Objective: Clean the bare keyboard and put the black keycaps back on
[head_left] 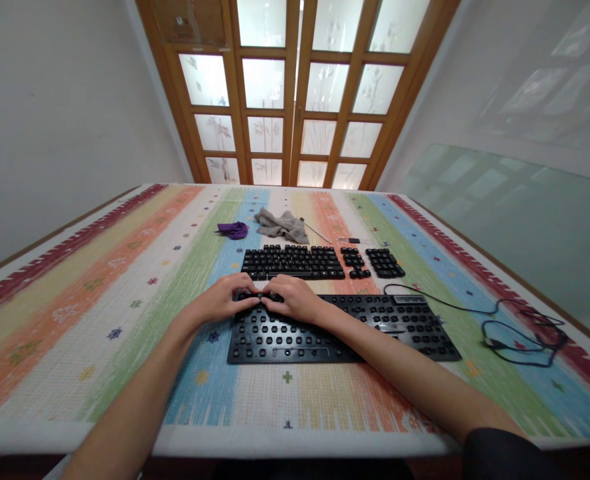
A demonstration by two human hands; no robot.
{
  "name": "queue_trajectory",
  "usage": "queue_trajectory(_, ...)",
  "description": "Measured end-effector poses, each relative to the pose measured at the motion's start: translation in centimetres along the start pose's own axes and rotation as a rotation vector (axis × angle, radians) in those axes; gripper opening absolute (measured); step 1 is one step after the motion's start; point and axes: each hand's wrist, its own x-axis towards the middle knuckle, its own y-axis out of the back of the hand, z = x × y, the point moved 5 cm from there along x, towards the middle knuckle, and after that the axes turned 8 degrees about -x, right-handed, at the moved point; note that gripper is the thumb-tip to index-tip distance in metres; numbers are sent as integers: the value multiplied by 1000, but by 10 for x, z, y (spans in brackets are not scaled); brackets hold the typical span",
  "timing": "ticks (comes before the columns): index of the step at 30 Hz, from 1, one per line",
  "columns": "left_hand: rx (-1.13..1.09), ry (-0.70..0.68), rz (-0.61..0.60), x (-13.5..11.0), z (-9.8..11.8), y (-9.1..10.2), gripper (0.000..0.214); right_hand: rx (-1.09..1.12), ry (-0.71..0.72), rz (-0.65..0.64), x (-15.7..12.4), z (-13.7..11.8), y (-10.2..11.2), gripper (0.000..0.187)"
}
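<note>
A black keyboard base [345,330] with bare key sockets lies on the striped tablecloth in front of me. My left hand [222,299] and my right hand [295,298] meet at its top left corner, fingers curled and pinched together over something small and dark that I cannot make out. Behind the base, the removed black keycaps [295,261] are laid out in keyboard order, with two smaller keycap groups [372,262] to their right.
The keyboard's black cable [519,330] loops across the right side of the table. A grey cloth [282,225], a purple object [233,230] and a thin screwdriver-like tool [352,240] lie farther back. A wooden glazed door stands behind the table [125,280].
</note>
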Motion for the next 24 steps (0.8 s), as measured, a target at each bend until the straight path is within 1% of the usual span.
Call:
queue_trajectory(4, 5, -8, 1, 0, -1, 0, 23, 24, 42, 18, 0, -2, 3, 16)
queue_trajectory(8, 2, -1, -8, 0, -1, 0, 23, 57, 39, 31, 0, 0, 3, 15)
queue_trajectory(14, 3, 20, -19, 0, -2, 1, 24, 37, 69, 46, -1, 0, 0, 18)
queue_trajectory(20, -13, 21, -30, 0, -3, 0, 25, -16, 99, -2, 0, -3, 0, 22)
queue_trajectory(24, -27, 23, -44, 0, -2, 1, 25, -30, 122, 3, 0, -4, 2, 27)
